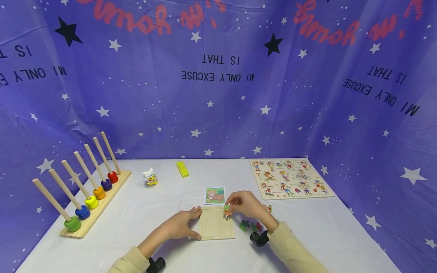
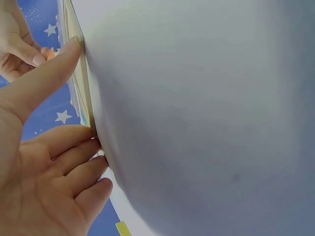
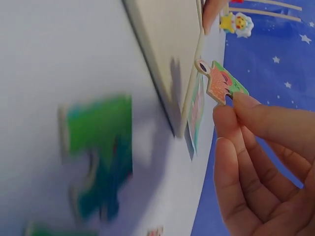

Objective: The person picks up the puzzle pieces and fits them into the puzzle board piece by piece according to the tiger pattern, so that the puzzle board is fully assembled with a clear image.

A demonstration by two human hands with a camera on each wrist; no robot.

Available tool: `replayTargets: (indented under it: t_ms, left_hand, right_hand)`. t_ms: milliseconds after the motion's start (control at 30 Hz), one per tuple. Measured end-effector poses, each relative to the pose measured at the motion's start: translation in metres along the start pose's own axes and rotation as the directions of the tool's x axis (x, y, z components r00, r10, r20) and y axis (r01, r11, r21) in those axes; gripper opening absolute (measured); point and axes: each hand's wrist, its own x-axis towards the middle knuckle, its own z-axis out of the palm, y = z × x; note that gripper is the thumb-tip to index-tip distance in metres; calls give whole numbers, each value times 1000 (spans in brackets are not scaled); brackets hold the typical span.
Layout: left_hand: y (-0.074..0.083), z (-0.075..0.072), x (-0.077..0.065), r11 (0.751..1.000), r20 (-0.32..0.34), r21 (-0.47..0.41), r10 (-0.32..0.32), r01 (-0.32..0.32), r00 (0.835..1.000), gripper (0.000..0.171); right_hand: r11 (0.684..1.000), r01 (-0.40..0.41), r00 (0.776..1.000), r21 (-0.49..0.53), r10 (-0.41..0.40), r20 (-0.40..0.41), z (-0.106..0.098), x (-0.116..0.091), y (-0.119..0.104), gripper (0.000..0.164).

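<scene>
My right hand (image 1: 246, 204) pinches a puzzle piece (image 3: 220, 84) between thumb and forefinger. The piece is pink and green with a knob on one side, and it is held up over the right back part of a square wooden puzzle tray (image 1: 216, 228). With fingers and thumb spread, my left hand (image 1: 180, 223) touches the tray's left edge. The thumb (image 2: 66, 56) lies near one corner and the other fingers near the other. Just behind the tray lies a picture card (image 1: 215, 195) showing a pink animal on green.
Loose puzzle pieces (image 1: 245, 225) lie right of the tray, partly under my right wrist. A peg board with coloured rings (image 1: 99, 193) stands left. Farther back are a small sheep-like toy (image 1: 150, 177) and a yellow block (image 1: 182, 169). A figure puzzle board (image 1: 290, 179) lies back right.
</scene>
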Motion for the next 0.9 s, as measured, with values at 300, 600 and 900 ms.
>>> replayTargets:
  t_ms: [300,600,900]
  left_hand:
    - [-1,-1,2,999,9,48,-24,23,1000,90]
    - [-1,0,1,1000,0,30,-8,8,1000,91]
    - [1,-1,-2,1000,3,12,-6,6,1000,92]
  right_hand:
    - [999,30,999,38,-32,39,24,13,-12,11]
    - [998,53,997,16,-54,50,39,26,-19,9]
    - [999,39,997,-27,-37,68,46,37,-23,7]
